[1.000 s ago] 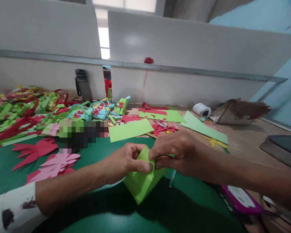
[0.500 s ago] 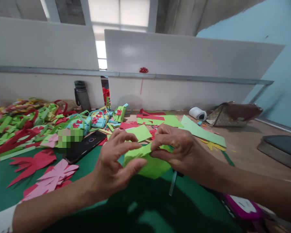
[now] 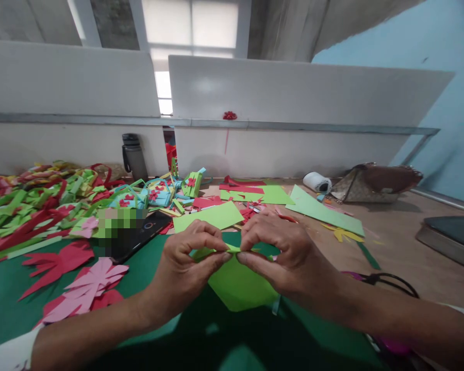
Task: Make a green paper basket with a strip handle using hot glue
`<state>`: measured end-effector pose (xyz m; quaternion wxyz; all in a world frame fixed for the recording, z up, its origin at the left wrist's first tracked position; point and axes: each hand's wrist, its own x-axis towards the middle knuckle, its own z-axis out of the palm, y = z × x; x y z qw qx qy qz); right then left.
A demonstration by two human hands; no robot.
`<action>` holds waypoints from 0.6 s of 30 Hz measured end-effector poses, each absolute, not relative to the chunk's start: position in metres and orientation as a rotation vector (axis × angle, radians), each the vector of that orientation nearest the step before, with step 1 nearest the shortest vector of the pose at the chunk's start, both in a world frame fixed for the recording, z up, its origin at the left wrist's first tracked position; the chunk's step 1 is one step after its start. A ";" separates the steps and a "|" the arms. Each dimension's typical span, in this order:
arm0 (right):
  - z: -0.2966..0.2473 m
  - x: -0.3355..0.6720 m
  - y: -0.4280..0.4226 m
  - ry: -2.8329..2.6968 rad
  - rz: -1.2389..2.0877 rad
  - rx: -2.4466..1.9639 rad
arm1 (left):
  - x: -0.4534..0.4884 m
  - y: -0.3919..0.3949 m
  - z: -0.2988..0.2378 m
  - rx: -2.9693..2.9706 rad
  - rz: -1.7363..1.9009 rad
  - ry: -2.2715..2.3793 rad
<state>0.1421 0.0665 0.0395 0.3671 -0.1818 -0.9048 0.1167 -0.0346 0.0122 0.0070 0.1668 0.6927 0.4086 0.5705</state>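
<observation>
My left hand (image 3: 187,265) and my right hand (image 3: 280,255) meet above the dark green mat (image 3: 7,288), both pinching the top edge of a folded light green paper (image 3: 239,286). Thumbs and forefingers press the paper's upper fold flat between them. The rest of the paper hangs below my fingers as a pointed pocket shape. A black phone (image 3: 139,234) lies just left of my left hand on the mat.
Pink and red paper flower cut-outs (image 3: 88,283) lie at the left. A heap of green and red paper strips (image 3: 34,201) and small paper baskets (image 3: 158,190) fills the back left. Green sheets (image 3: 320,208), a tape roll (image 3: 317,181), a dark bottle (image 3: 134,155), a bag (image 3: 375,181) stand behind.
My left hand had opened and let go of the paper half a second ago; it now pinches the top fold again, and the paper is flattened along its upper edge.
</observation>
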 end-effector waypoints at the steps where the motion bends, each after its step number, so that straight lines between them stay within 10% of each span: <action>1: 0.039 0.142 0.067 -2.324 0.327 -0.466 | -0.035 0.012 0.007 1.932 1.609 1.152; 18: 0.037 0.143 0.066 -2.332 0.404 -0.429 | -0.033 0.012 0.007 1.926 1.581 1.112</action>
